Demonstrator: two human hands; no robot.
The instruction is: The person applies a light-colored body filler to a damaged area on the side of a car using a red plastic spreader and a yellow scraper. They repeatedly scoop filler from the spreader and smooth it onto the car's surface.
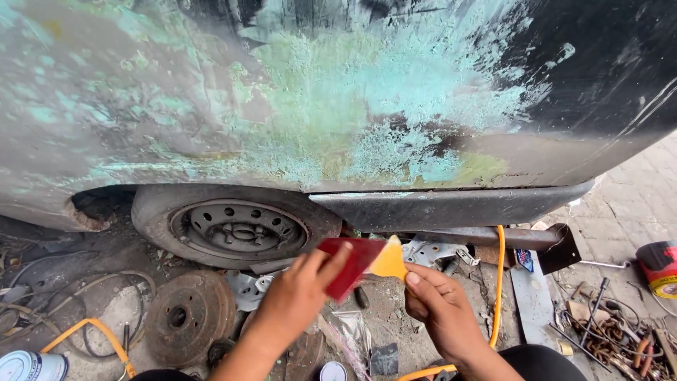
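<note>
Both hands are meeting low: left hand [300, 293] is gripping a red card [350, 262], right hand [438, 303] is pinching a yellow scraper [389, 261]; a red-and-yellow can [658, 267] is standing far right.

tin [32, 367]: cut by bottom edge | red can [659, 268]: cut by right edge | panel top: out of frame

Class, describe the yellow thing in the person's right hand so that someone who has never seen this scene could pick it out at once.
Below the sanded car body, just right of the wheel, two hands meet. The right hand pinches a small yellow spreader against the red board in the left hand. Unlike the yellow hose, it is flat and wedge-shaped.
</note>
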